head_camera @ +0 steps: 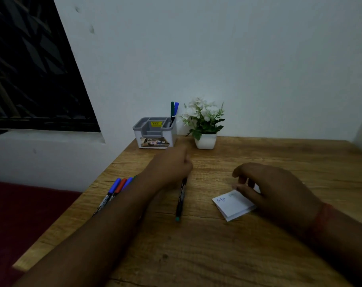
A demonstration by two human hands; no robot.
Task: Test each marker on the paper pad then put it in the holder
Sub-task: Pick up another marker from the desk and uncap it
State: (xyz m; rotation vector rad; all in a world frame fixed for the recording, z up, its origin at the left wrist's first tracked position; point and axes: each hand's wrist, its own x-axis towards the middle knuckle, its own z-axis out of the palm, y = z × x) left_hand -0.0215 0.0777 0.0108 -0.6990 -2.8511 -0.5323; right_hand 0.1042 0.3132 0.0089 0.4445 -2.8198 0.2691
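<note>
Markers done: two markers, one green-capped [172, 109] and one blue-capped [176, 109], stand upright in the back right compartment of the holder [155, 132]; these count as finished, judging by where they are.
Marker in hand: a dark-bodied marker with a teal end [180, 198] runs from under the left hand [172, 164] toward the near edge of the desk [196, 255], teal end nearest the person.
Left hand: curled closed over the far end of that marker, roughly mid-desk, just in front of the holder; whether the marker is lifted or lying on the wood cannot be told.
Right hand: loosely curved, fingers part open, resting over the right side of the paper pad [233, 205]; it seems to steady the pad and grips nothing else.
Paper pad: small, white, right of the desk's centre; two faint scribbles show near its far edge, which fits the two markers already stored.
Markers left: a cluster lies at the left edge of the desk, beside the left forearm; a blue cap [116, 184], a red cap [122, 184] and another blue cap [128, 182] are plain, and a hint of green behind them may be a fourth.
Holder: at the back edge of the desk, just left of a potted plant [205, 125].
Progress: probably under halfway; the held marker appears to be the third, with at least three more to test and store.
</note>
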